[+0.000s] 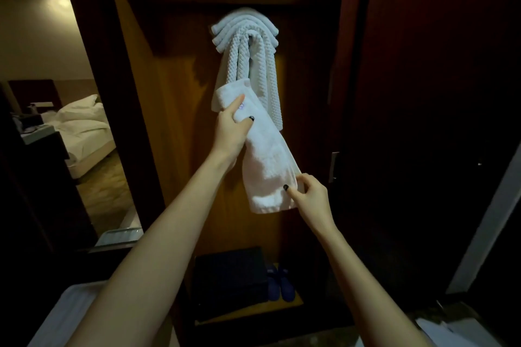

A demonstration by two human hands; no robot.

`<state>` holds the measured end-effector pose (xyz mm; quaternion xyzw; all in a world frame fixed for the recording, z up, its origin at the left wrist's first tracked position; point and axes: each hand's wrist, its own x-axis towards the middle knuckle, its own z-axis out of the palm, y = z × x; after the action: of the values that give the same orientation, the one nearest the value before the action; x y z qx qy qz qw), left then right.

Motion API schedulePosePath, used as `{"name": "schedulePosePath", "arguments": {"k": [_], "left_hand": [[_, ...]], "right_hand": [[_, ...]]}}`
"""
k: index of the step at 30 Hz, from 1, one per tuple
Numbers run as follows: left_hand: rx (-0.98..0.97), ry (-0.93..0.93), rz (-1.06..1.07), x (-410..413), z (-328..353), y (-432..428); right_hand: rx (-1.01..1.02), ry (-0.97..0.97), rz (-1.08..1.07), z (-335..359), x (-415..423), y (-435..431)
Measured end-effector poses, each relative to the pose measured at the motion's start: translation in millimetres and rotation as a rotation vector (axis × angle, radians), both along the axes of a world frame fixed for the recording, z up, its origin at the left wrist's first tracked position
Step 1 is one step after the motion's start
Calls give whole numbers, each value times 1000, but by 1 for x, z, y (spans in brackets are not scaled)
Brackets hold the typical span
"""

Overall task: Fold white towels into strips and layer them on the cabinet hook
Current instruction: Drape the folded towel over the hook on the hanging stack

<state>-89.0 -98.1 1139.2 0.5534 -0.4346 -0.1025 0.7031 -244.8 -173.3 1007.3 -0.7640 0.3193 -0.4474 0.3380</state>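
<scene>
Several white textured towels (245, 36), folded into strips, hang layered over a hook on the wooden cabinet back panel (174, 110); the hook itself is hidden under them. In front of their hanging ends I hold a smooth white towel (267, 160) folded into a strip, tilted from upper left to lower right. My left hand (231, 129) grips its upper end, thumb across the front near a small label. Down at the strip's lower right edge, my right hand (307, 194) pinches the cloth.
A black box (229, 279) and dark blue slippers (279, 282) sit on the cabinet floor below. A dark cabinet door (423, 121) stands at the right. A doorway at the left shows a bed (84, 127). White fabric (67, 315) lies at the bottom left.
</scene>
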Motion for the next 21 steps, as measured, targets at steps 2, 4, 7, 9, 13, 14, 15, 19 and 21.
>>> {"name": "schedulePosePath", "arguments": {"k": [2,4,7,9,13,14,15,19,21], "left_hand": [[-9,29,12,4,-4,-1],[-12,47,36,8,-8,-2],[30,22,78,16,-10,-4],[59,-14,104,20,-14,-4],[92,-72,176,27,-27,0],[98,-70,187,28,-32,1],[99,-61,197,30,-37,1],[95,39,184,33,-60,2],[107,88,165,32,-70,2]], "right_hand": [[-15,66,-54,-5,-2,-2],[-15,112,-86,-10,-5,-1],[42,45,-88,-16,-11,4],[91,-60,-74,-20,-17,9],[104,-164,-26,-25,-30,16],[95,-176,-16,-26,-33,17],[88,-194,-6,-27,-37,18],[139,-362,37,-27,-49,22],[228,-434,31,-29,-54,24]]}}
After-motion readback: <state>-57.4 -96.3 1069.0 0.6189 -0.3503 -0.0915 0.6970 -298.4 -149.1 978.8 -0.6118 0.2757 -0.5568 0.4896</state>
